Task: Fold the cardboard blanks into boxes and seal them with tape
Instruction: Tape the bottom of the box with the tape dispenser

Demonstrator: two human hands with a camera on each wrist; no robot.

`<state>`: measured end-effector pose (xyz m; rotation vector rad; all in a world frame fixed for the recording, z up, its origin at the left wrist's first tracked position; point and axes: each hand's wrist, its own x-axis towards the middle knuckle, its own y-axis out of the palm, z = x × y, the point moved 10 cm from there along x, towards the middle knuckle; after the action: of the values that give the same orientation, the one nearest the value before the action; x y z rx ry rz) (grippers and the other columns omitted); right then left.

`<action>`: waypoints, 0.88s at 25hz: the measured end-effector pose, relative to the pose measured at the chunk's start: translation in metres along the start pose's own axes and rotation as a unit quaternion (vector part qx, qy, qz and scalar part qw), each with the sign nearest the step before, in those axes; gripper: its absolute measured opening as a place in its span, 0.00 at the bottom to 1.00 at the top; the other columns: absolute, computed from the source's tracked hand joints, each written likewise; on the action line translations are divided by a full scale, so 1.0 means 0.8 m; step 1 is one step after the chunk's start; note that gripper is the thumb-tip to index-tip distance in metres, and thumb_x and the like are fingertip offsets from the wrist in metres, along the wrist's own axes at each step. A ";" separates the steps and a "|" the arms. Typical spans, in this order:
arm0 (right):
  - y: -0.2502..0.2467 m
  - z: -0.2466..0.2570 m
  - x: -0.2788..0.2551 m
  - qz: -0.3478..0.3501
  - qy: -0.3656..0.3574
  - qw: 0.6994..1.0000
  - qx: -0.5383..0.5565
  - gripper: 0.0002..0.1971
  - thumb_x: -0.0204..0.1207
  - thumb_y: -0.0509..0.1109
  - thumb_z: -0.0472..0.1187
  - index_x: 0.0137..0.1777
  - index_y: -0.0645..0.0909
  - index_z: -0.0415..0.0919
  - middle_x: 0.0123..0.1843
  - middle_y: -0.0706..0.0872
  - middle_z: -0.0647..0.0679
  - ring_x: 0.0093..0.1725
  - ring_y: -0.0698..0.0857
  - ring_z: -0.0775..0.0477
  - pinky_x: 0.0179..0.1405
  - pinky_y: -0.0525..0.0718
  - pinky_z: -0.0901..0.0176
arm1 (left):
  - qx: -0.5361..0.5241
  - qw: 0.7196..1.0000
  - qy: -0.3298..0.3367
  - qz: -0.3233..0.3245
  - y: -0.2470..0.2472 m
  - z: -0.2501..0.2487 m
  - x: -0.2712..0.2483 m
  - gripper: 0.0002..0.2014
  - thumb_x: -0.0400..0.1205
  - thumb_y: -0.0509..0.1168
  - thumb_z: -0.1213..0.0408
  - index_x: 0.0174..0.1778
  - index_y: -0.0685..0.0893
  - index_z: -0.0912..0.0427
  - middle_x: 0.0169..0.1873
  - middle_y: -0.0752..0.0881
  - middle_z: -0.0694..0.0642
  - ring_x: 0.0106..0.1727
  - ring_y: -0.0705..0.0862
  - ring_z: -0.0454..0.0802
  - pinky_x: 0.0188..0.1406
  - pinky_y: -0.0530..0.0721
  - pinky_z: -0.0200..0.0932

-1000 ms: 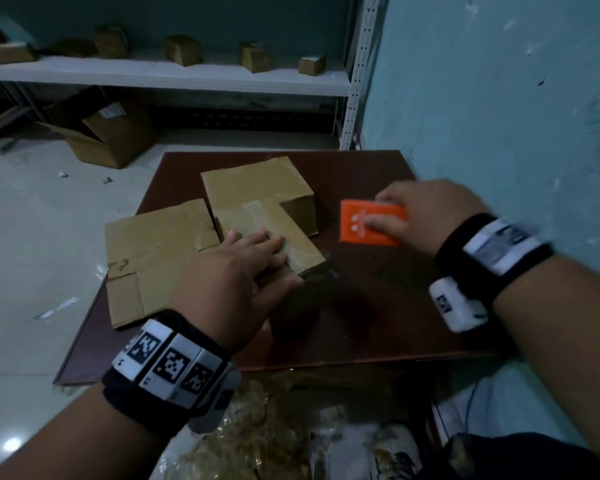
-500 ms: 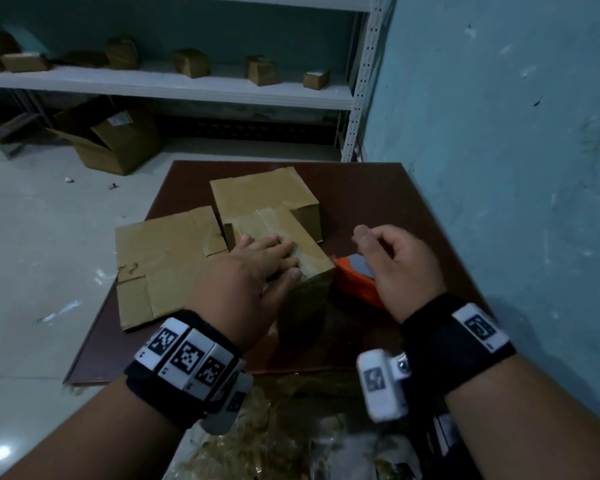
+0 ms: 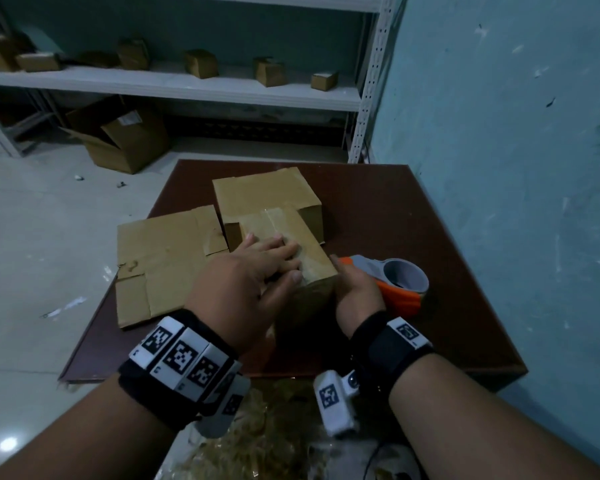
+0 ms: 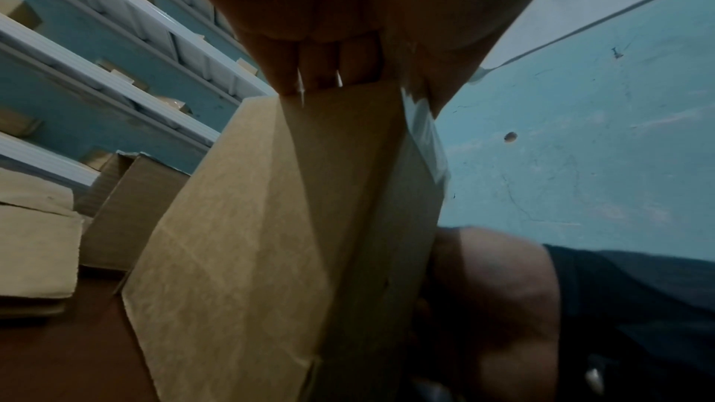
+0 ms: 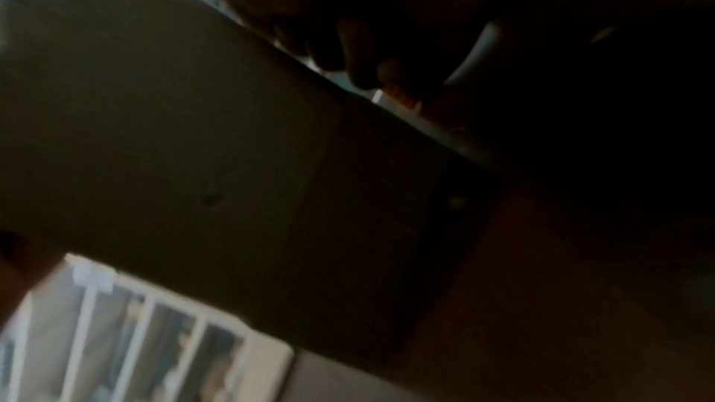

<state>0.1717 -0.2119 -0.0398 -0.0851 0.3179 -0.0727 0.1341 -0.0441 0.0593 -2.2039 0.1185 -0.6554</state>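
A small folded cardboard box [image 3: 312,251] stands in the middle of the brown table [image 3: 413,209]. My left hand [image 3: 278,261] presses flat on its top, fingers straight and thumb at the near edge. In the left wrist view those fingers [image 4: 321,69] lie over the box [image 4: 271,225], and a clear tape strip [image 4: 421,133] runs down one edge. My right hand [image 3: 355,289] grips the orange and grey tape dispenser [image 3: 400,278] against the box's right side. The right wrist view is dark, showing only the box wall [image 5: 232,164] and fingers [image 5: 360,51].
A larger closed box [image 3: 267,195] stands just behind the small one. A flat cardboard blank [image 3: 163,258] lies at the table's left. The blue wall [image 3: 516,168] borders the right side. Shelves [image 3: 187,88] with small boxes stand beyond, with an open carton [image 3: 125,140] on the floor.
My right hand has carried the tape dispenser from the table's right part in to the small box's right side. The left hand has stayed pressed on the box top.
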 end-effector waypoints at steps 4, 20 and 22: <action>-0.008 0.061 -0.032 -0.056 -0.201 0.978 -0.006 0.31 0.84 0.47 0.74 0.72 0.80 0.60 0.63 0.86 0.67 0.62 0.83 0.71 0.61 0.80 0.68 | -0.014 1.000 -0.004 -0.007 -0.002 0.000 0.000 0.16 0.85 0.69 0.56 0.67 0.89 0.51 0.72 0.84 0.45 0.80 0.76 0.41 0.85 0.71 0.59; 0.033 0.064 -0.040 0.018 -0.240 0.963 -0.117 0.19 0.92 0.57 0.51 0.79 0.78 0.58 0.69 0.79 0.72 0.64 0.73 0.84 0.58 0.71 0.89 | -0.357 0.905 -0.231 -0.025 0.001 0.090 -0.061 0.30 0.63 0.86 0.43 0.51 0.83 0.57 0.40 0.91 0.56 0.43 0.91 0.52 0.47 0.88 0.51; 0.032 0.064 -0.042 0.014 -0.241 0.964 -0.114 0.19 0.92 0.57 0.51 0.79 0.79 0.58 0.64 0.78 0.77 0.63 0.74 0.85 0.56 0.71 0.89 | -0.449 0.856 -0.256 -0.018 0.024 0.093 -0.066 0.21 0.67 0.83 0.60 0.47 0.80 0.62 0.37 0.91 0.60 0.40 0.90 0.55 0.46 0.86 0.54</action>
<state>0.1577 -0.1796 0.0165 -0.3221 -0.1622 0.0138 0.1278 0.0099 -0.0162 -3.2126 0.1191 0.0499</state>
